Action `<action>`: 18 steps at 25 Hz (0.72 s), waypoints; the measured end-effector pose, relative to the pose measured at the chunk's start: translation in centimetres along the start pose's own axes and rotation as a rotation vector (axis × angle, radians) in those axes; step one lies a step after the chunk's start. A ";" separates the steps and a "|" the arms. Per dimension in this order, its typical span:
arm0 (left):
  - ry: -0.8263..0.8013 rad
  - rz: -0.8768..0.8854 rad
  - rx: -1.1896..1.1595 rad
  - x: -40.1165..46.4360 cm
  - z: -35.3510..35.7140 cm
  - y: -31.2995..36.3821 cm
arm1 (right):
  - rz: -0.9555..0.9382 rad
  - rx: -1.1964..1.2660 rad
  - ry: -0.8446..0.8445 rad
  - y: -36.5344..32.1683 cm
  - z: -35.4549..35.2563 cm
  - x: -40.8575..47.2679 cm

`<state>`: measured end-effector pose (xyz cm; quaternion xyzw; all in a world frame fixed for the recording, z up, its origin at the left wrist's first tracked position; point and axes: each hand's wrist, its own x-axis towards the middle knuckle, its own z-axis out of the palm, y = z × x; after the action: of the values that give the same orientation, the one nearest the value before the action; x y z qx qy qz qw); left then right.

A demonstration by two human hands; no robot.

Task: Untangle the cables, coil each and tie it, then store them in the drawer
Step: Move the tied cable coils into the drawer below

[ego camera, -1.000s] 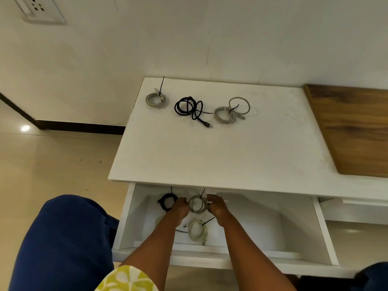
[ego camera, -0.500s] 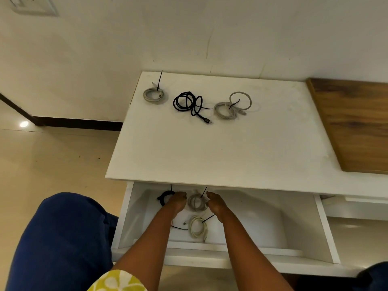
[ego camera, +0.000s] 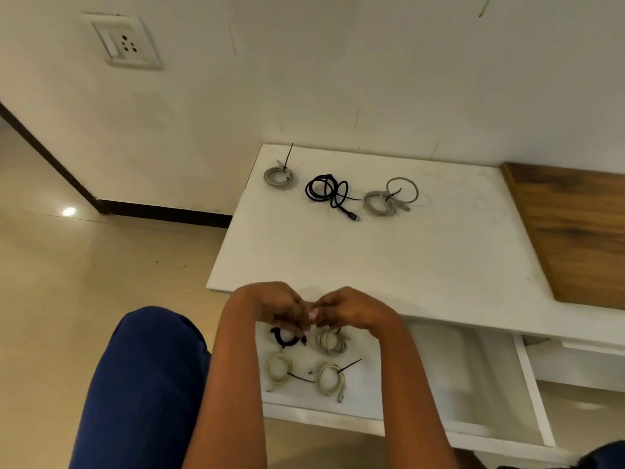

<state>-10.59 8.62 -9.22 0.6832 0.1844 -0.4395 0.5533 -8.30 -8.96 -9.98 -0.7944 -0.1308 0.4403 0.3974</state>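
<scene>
The white drawer (ego camera: 533,389) stands pulled out below the tabletop. Inside lie a black coil (ego camera: 285,336), a grey coil (ego camera: 332,340) and two white tied coils (ego camera: 278,367) (ego camera: 332,379). My left hand (ego camera: 274,305) and my right hand (ego camera: 352,308) hover together above the drawer's back, at the table's front edge. Their fingers are loosely curled and their fingertips almost meet, with nothing visible in either hand. On the tabletop (ego camera: 372,265) sit a tied grey coil (ego camera: 279,176), a loose black cable (ego camera: 329,192) and a tied grey double coil (ego camera: 389,199).
A wooden panel (ego camera: 575,231) adjoins the white top on the right. My blue-clad knee (ego camera: 142,384) is left of the drawer. A wall socket (ego camera: 123,42) sits high on the wall. Beige floor spreads to the left.
Both hands let go of the grey coil, which now lies in the drawer beside the black one. The hands rose up out of the drawer. The camera view shifted left and up.
</scene>
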 end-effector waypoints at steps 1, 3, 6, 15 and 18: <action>0.067 0.115 0.014 -1.0 -0.8 0.7 | -0.041 0.041 0.043 -1.1 -0.5 0.1; 0.260 0.337 0.002 -1.8 -2.2 1.8 | -0.134 0.137 0.212 -3.2 -1.3 1.3; 0.612 0.559 -0.099 -0.3 -3.9 3.1 | -0.227 0.310 0.484 -6.4 -1.8 5.3; 0.985 0.589 0.026 8.0 -11.6 7.6 | -0.221 0.188 0.784 -12.6 -4.4 17.5; 0.888 0.481 0.043 9.4 -13.4 8.9 | -0.081 0.158 0.725 -13.4 -5.6 20.1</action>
<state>6.39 15.86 -11.50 0.8386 0.2301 0.0299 0.4929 9.72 8.11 -10.29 -0.8597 0.0214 0.1231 0.4952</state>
